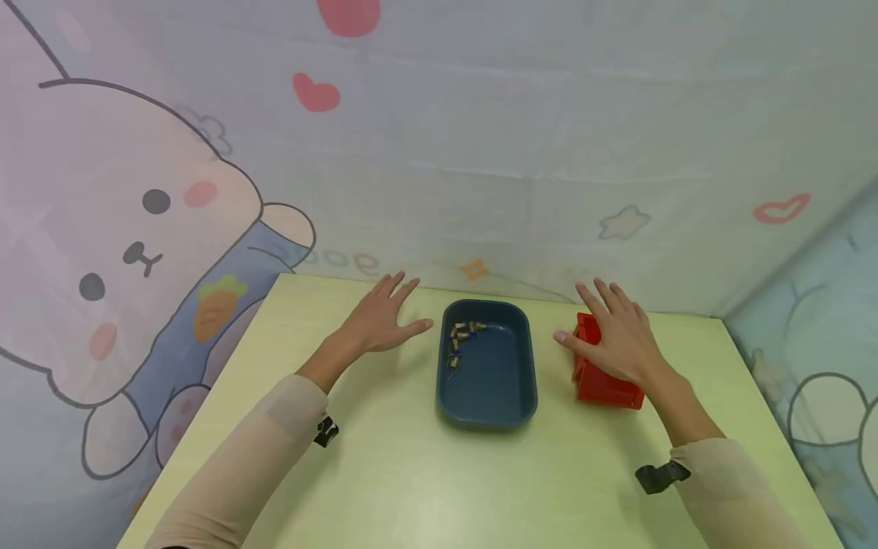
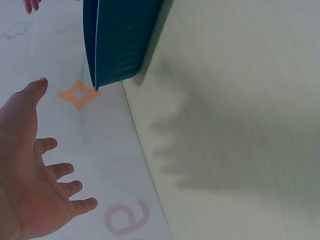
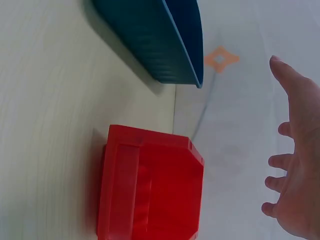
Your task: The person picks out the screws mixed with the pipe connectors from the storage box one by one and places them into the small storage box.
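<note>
Left hand [image 1: 379, 319] hung above the table [image 1: 411, 473], fingers straight and spread apart, thumb toward the right hand [image 1: 620, 337]. Right hand likewise: fingers apart, thumb inward. Between the two hands stood a dark blue tray [image 1: 492, 381], just beside the left thumb. Small brass-coloured pieces [image 1: 463, 336] lay in it, clustered along the wall nearer the left hand; finer detail too small to tell. Below the right hand, partly hidden by it, sat a red bin [image 1: 605, 389]. Beyond both sets of fingertips rose a printed cloth [image 1: 480, 152].
</note>
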Motion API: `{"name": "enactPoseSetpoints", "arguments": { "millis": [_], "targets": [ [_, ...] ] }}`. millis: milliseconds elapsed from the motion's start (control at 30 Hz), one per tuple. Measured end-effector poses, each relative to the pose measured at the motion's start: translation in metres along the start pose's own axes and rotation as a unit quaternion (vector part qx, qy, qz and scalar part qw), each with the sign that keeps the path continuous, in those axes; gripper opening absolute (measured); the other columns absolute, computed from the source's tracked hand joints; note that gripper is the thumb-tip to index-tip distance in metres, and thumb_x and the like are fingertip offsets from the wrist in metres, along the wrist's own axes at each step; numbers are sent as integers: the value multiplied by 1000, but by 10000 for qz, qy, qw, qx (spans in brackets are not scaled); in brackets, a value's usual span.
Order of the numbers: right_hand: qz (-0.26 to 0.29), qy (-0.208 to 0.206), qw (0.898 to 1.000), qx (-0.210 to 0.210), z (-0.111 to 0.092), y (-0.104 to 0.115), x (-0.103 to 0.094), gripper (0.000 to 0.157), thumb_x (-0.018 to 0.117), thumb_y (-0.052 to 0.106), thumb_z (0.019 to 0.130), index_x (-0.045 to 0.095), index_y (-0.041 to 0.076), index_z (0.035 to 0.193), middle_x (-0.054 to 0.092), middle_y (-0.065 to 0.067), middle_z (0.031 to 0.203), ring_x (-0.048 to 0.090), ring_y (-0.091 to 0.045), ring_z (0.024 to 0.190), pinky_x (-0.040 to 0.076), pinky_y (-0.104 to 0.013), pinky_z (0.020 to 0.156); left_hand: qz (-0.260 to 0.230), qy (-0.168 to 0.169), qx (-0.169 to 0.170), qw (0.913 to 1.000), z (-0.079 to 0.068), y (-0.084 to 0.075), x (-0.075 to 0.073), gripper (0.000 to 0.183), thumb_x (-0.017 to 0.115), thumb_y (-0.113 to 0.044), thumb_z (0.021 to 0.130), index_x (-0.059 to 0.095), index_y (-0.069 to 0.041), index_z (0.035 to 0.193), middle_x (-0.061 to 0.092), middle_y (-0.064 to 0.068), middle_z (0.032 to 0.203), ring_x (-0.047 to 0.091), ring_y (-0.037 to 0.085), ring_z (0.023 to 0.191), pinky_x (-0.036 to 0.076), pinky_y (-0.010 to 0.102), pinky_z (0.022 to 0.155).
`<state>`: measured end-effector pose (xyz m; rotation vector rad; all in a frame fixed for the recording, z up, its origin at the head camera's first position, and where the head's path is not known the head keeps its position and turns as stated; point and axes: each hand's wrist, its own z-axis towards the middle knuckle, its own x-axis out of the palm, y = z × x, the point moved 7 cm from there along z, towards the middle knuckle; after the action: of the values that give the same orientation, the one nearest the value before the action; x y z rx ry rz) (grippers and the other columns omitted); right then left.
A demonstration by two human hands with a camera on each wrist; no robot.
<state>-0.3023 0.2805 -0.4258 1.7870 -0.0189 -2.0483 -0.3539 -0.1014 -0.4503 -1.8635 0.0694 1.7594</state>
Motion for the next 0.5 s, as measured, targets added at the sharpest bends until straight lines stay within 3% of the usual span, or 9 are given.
{"name": "enactPoseSetpoints", "arguments": {
  "millis": [300,500],
  "targets": [
    [212,9,9993,-306,6,16,14,100,69,66,94,26,15,170,23,-24,172,17,-50,157,17,-73,121,244,96,33,9997,2,0,11,90,58,-64,102,25,-16,170,18,19,175,16,39,161,26,61,125],
    [397,-11,9983,-426,7,25,24,99,69,64,95,27,15,169,24,-21,173,19,-49,157,19,-72,122,-163,135,-77,9997,4,0,15,88,57,-63,103,23,-18,171,16,17,175,18,40,160,31,63,122]
  ]
}}
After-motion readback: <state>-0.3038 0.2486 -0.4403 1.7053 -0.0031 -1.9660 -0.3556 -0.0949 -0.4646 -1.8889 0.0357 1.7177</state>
